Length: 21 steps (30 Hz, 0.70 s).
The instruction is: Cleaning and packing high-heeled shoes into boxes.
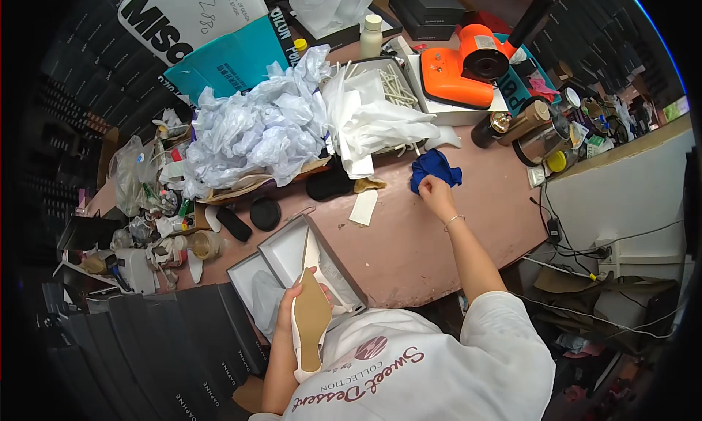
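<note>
Holding a white shoe (pixel 311 320) sole-up in left hand (pixel 292 304), long axis pointing away; right hand (pixel 436 194), far forward, closing on blue cloth (pixel 433 167) on tabletop (pixel 409 238).

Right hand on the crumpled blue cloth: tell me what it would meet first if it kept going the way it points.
The right hand already touches the crumpled blue cloth. Beyond it, likely the white tissue paper by the open white box; depth is unclear.

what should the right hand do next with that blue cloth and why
Probably close the right hand on the blue cloth and bring it back to the shoe. The hand rests on the cloth at the far side of the table, while the left hand holds the shoe sole-up.
</note>
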Tool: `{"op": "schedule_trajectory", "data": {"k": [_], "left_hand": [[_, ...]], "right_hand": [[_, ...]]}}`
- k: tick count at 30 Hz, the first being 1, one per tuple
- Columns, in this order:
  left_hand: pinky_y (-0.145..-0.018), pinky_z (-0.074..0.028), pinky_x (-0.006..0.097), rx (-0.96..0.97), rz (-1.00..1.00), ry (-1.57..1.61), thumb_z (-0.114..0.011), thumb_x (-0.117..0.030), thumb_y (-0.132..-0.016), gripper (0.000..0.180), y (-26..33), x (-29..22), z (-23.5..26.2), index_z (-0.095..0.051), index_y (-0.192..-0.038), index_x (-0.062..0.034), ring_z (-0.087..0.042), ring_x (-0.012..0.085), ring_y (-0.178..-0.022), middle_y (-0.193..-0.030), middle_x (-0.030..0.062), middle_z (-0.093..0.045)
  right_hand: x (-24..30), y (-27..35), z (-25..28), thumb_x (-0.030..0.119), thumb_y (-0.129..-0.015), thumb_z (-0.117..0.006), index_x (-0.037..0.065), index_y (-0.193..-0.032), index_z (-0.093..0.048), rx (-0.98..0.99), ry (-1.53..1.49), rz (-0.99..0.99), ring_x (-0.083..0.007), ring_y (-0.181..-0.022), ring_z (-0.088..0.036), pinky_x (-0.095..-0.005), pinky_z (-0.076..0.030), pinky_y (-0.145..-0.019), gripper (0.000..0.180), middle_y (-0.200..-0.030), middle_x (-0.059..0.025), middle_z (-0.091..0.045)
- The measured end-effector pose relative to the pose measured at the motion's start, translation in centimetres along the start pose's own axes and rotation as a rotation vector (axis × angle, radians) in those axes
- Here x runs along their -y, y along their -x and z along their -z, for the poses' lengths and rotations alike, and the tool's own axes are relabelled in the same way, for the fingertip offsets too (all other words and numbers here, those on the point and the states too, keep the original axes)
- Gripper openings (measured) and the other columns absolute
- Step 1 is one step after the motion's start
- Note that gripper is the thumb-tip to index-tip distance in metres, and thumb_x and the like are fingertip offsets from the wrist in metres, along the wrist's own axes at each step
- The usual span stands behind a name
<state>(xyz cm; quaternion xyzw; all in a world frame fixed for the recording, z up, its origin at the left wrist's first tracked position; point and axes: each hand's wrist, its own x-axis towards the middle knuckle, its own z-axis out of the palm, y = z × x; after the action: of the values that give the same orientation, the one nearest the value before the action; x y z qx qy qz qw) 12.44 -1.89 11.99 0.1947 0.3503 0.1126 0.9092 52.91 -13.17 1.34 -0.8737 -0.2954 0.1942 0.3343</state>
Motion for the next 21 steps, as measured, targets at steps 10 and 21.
{"op": "schedule_trajectory", "data": {"k": [10, 21], "left_hand": [[-0.084, -0.050, 0.046, 0.035, 0.143, -0.025, -0.043, -0.034, -0.090, 0.057, -1.8, -0.5, -0.4, -0.034, -0.139, -0.0072, -0.060, 0.0301, -0.094, -0.108, 0.0176, -0.056], [-0.089, -0.048, 0.036, 0.294, 0.123, -0.083, -0.038, -0.034, -0.096, 0.052, -5.1, 1.0, -5.2, -0.037, -0.140, -0.0078, -0.059, 0.0195, -0.098, -0.115, 0.0103, -0.057]], "right_hand": [[-4.1, -4.6, -1.8, 0.022, -0.076, -0.064, 0.003, -0.107, -0.061, -0.115, 0.438, 0.035, -0.0370, -0.085, -0.064, -0.0443, -0.051, -0.075, 0.036, -0.092, -0.0193, -0.064], [15.3, 18.9, 5.0, 0.002, -0.077, -0.063, 0.001, -0.112, -0.051, 0.099, -0.851, 0.093, -0.0152, -0.093, -0.060, -0.0309, -0.048, -0.084, 0.037, -0.104, -0.0083, -0.062]]}}
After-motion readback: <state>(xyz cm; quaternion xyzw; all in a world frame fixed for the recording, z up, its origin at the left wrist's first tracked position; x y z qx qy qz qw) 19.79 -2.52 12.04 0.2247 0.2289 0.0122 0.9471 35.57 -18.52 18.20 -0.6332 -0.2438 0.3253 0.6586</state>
